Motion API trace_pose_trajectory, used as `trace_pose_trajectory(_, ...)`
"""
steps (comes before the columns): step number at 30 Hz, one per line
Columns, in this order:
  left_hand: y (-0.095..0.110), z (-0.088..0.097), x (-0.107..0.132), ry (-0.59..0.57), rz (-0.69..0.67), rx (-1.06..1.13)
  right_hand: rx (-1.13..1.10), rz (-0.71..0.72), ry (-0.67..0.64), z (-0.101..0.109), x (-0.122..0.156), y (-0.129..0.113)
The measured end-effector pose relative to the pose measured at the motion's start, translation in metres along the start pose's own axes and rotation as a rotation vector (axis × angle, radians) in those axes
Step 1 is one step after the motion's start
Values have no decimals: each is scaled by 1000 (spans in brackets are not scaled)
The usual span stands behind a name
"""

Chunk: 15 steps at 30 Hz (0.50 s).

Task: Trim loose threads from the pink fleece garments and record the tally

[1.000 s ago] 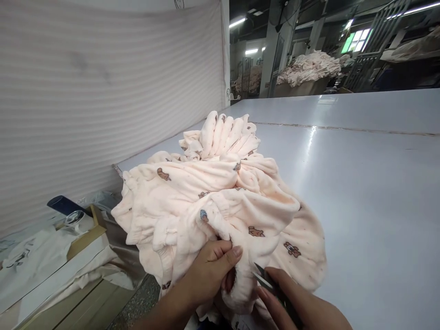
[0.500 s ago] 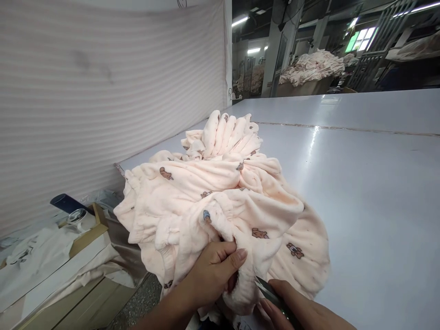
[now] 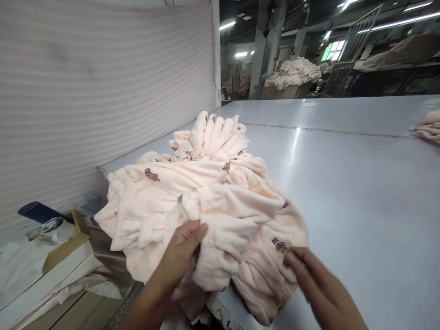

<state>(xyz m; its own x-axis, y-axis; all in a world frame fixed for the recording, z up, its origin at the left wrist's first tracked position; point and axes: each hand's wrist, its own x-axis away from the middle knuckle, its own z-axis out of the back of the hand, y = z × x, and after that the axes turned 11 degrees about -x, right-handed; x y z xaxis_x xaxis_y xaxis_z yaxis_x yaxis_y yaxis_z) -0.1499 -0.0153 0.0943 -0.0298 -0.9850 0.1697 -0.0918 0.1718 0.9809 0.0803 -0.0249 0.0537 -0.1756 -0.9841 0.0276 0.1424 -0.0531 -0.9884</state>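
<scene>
A heap of pale peach plush garments (image 3: 206,178) with small brown bear prints lies bunched on the table. My left hand (image 3: 187,243) pinches the gathered edge of one garment (image 3: 218,252) at the near side of the heap, thumb on top. To the right, my right hand (image 3: 319,279) is closed beside a hanging fold with a bear print, fingertips at or just in front of the cloth. Its fingers are slightly blurred, and what they hold is hidden. The snips seen earlier in this hand do not show now.
The glossy pale table (image 3: 357,192) stretches to the right and back, with a seam across it. More peach cloth (image 3: 428,128) lies at its right edge. A striped cloth curtain (image 3: 110,91) hangs left, above a cardboard box (image 3: 68,247) with a tape roll. A heaped bin (image 3: 292,75) stands behind.
My right hand has moved up and away from the left hand, and the snips have gone out of sight. The garment's edge has been turned in my left hand. The view has swung right.
</scene>
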Motion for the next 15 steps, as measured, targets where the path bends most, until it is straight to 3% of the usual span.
trace_pose_trajectory(3, 7, 2, -5, 5, -20, 44, 39, -135, 246, 26, -41, 32)
trace_pose_trajectory(6, 7, 0, -7, 0, -19, 3, -62, -172, 214, 23, -58, 56)
trace_pose_trajectory(11, 8, 2, -6, 46, -9, -65, -387, -204, 15, 1, -19, 54)
trace_pose_trajectory(15, 7, 1, 3, 135, -65, -337, -588, -374, 0, 26, 6, 25)
